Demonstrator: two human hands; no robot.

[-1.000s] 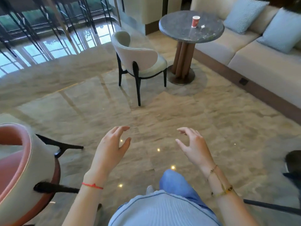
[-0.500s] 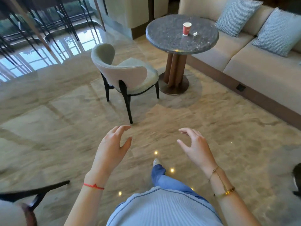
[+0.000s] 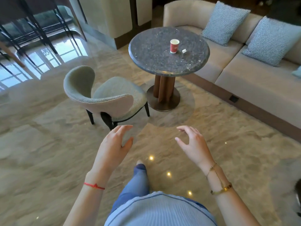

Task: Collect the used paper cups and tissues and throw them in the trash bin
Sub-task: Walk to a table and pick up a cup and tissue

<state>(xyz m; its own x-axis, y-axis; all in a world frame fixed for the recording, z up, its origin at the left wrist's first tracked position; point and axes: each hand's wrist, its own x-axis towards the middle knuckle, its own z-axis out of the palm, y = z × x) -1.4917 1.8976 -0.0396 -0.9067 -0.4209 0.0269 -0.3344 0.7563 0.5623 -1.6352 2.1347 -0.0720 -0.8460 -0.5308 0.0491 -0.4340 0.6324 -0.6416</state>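
A red paper cup point(image 3: 174, 46) with a white rim stands upright on a round dark stone table point(image 3: 149, 54) ahead. Just right of the cup lies a small crumpled white tissue point(image 3: 184, 51). My left hand point(image 3: 114, 145) and my right hand point(image 3: 192, 145) are raised in front of me over the floor, well short of the table. Both hold nothing, with fingers apart and slightly curled. No trash bin is in view.
A grey upholstered chair point(image 3: 104, 97) stands left of the table's pedestal base point(image 3: 163, 98), between me and the table. A beige sofa point(image 3: 254, 75) with blue cushions point(image 3: 225, 23) runs along the right. Polished marble floor lies around my feet. Dark chair legs line the glass wall at top left.
I have walked forward: the table, cup and grey chair are nearer and larger. The pink chair at lower left has left the view. My hands keep the same open pose.
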